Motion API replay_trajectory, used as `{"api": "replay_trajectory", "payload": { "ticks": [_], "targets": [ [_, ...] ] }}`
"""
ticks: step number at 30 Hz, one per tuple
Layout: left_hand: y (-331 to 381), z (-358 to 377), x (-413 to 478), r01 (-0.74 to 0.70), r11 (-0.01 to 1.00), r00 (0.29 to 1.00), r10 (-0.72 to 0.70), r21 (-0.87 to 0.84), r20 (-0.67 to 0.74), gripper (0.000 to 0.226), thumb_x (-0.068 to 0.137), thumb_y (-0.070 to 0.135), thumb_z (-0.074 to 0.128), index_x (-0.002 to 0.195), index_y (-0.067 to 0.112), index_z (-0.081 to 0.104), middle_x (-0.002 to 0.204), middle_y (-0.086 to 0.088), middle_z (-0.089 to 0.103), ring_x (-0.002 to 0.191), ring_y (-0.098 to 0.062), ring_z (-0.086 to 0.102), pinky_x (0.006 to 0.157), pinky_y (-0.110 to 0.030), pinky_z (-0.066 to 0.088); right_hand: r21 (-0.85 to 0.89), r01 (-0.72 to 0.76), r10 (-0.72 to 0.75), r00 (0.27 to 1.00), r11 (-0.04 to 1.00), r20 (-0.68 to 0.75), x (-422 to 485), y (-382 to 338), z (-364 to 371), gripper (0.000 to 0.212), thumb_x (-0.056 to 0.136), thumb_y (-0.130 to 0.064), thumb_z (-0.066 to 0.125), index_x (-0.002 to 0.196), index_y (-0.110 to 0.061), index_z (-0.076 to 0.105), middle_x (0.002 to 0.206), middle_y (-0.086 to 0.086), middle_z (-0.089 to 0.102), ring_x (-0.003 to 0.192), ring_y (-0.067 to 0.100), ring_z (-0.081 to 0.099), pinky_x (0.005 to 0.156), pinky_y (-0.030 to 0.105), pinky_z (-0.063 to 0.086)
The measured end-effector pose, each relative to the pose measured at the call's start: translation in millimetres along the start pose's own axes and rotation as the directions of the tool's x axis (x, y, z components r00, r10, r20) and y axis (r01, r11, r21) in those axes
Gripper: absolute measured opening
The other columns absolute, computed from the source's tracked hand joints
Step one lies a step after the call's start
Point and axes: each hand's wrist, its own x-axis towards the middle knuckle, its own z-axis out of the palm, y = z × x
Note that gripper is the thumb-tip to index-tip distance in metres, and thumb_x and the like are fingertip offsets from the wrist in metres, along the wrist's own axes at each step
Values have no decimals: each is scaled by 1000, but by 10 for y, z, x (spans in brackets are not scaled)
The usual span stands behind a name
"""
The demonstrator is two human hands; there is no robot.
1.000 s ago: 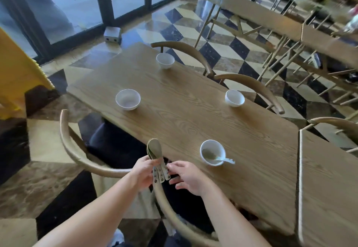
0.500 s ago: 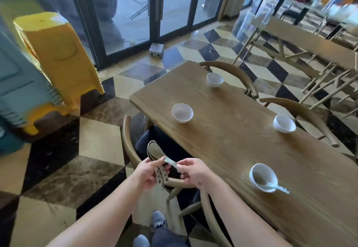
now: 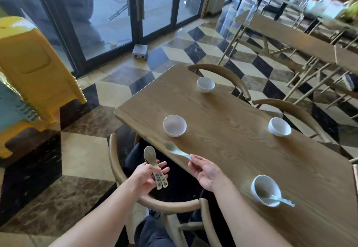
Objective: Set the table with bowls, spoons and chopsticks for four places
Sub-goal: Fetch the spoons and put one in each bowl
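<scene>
A person is standing at the near long edge of a wooden table (image 3: pixel 242 130), looking down at both bare hands; the left hand (image 3: pixel 149 175) is sitting at about 7 o'clock in the view, fingers half curled and thumb pressing across two stacked spoons (image 3: pixel 155 166); their bowls are pointing up toward 12 o'clock and their patterned handles are sticking out below the palm toward 5 o'clock. The right hand (image 3: pixel 208 173), near centre, is turning palm up with the fingers loosely spread; thumb and forefinger are pinching the handle tip of a single spoon (image 3: pixel 175 149), whose bowl is reaching toward 10 o'clock over the table edge, near an empty bowl (image 3: pixel 174 125) at the hand's 11 o'clock; spoon and bowl are not touching.

Four white bowls are sitting on the table; one at 4 o'clock of the right hand (image 3: pixel 265 190) is already holding a spoon (image 3: pixel 280 199), its handle resting over the rim; a far bowl (image 3: pixel 205 84) is lying at 12 o'clock and another (image 3: pixel 279 126) at 2 o'clock, both empty. A curved chair back (image 3: pixel 166 204) is passing beneath the forearms; no chopsticks are showing in view.
</scene>
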Motion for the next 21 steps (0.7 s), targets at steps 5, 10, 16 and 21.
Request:
{"api": "replay_trajectory", "payload": {
  "ticks": [5,10,16,21],
  "targets": [
    [449,262,378,12,994,999,-18,113,48,35,89,-26,40,111,-2,53,122,-26,64,104,-40,67,87,-52,52,85,7,-1,998,996,-65,440,-354,138,7,89,11,60,87,8,65,81,18,61,74,23,58,51,24,59],
    [894,488,746,11,981,999,-19,194,39,33,91,-23,43,117,-5,51,120,-23,66,107,-38,68,94,-54,52,116,-13,25,994,993,-108,903,-591,299,10,90,11,59,83,7,65,81,17,61,74,22,57,53,25,60],
    [1230,651,1103,33,978,999,-36,207,12,33,92,-23,38,118,-7,52,123,-24,66,112,-37,66,91,-50,53,136,-78,97,986,988,-138,1338,-689,399,6,89,10,60,87,9,66,82,18,62,73,23,57,57,27,60],
    [1316,655,1226,66,983,998,-65,173,-12,33,93,-23,34,115,-7,52,122,-25,66,110,-38,67,82,-47,55,108,-122,139,976,987,-170,1556,-668,439,8,90,10,60,85,8,66,82,18,64,71,22,57,54,25,60]
  ]
}}
